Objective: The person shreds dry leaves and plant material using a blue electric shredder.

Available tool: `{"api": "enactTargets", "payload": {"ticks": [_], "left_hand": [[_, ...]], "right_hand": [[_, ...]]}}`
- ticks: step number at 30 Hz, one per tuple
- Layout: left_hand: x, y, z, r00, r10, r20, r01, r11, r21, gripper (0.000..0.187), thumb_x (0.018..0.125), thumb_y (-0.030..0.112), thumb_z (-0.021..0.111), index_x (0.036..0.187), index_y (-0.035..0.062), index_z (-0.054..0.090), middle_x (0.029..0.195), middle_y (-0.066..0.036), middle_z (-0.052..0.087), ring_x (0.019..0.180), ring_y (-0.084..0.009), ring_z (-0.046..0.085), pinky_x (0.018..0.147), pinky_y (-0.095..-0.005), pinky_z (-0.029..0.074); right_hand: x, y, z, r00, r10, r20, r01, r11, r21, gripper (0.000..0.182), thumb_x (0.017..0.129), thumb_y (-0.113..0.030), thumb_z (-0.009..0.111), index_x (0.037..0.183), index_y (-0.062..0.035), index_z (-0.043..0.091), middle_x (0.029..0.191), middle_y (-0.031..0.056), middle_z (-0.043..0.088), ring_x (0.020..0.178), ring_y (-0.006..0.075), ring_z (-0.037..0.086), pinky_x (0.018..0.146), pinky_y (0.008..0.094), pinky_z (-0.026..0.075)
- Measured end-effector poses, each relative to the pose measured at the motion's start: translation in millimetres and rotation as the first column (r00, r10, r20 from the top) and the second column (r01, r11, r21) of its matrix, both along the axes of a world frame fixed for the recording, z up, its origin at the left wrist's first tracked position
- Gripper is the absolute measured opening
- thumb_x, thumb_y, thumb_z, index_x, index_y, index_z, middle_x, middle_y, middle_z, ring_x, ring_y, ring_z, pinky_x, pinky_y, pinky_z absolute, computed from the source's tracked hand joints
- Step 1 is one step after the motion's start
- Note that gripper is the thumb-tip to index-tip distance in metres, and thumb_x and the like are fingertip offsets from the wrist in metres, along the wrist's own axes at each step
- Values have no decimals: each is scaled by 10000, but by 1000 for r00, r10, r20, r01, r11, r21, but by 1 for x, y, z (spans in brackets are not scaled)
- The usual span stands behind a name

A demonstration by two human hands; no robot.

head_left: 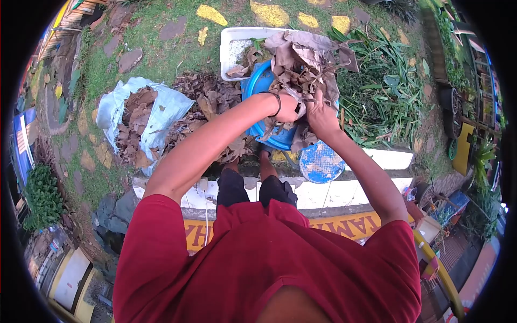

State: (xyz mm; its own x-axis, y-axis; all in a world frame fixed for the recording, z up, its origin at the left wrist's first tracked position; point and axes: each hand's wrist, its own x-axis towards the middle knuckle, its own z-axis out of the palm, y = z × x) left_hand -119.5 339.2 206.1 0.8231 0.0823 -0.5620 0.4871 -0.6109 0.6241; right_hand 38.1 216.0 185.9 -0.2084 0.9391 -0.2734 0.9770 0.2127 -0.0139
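Both my hands are together over a blue round tub (258,86). My left hand (288,106) has its fingers closed on dry brown leaves (301,70), which rise in a heap above the tub. Close beside it on the right, my right hand (321,116) is also closed on the leaves, its fingertips partly hidden among them. Behind the tub sits a white tray (232,51) with some leaves in it. A light blue sack (168,110) filled with dry leaves lies open to the left, and more dry leaves (215,97) are spread between sack and tub.
Cut green leaves (382,89) lie piled to the right on the grass. A blue mesh-patterned round lid (321,162) rests by the white tiled ledge (344,192) near my feet. Yellow and grey stones (269,13) dot the grass at the back.
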Motion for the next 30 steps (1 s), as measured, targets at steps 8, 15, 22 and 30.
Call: {"api": "enactTargets", "payload": {"ticks": [8,15,22,30], "left_hand": [[-94,2,61,787,458,413,-442,886,-140,482,884,100,535,1363,77,501,1276,-195,536,1210,-356,523,1039,-429,416],[-42,-58,11,769,329,548,-338,937,-88,603,863,96,604,1432,100,404,1405,-177,418,1284,-383,456,1094,-452,369],[-30,-42,-56,870,291,397,-328,944,27,315,849,140,623,1144,56,552,1143,-164,600,1090,-361,595,885,-456,502],[21,-37,-56,998,47,-42,-47,999,10,293,853,171,573,1091,28,666,1041,-209,690,1004,-351,660,867,-457,522]], "right_hand": [[-4,32,-40,999,-50,-19,44,974,-223,312,883,-77,530,1163,40,457,1238,304,497,908,379,692,725,442,586],[0,54,-46,995,47,-83,-89,775,-626,702,792,-171,657,1396,58,381,1455,350,366,1228,415,559,995,417,498],[21,39,39,947,-222,-233,15,752,-659,634,761,-206,764,1339,-104,525,1351,187,549,1219,396,541,1045,405,441],[67,30,108,786,-360,-503,409,912,-14,738,824,-298,775,1440,-88,428,1416,240,430,1316,386,457,1089,433,397]]}}
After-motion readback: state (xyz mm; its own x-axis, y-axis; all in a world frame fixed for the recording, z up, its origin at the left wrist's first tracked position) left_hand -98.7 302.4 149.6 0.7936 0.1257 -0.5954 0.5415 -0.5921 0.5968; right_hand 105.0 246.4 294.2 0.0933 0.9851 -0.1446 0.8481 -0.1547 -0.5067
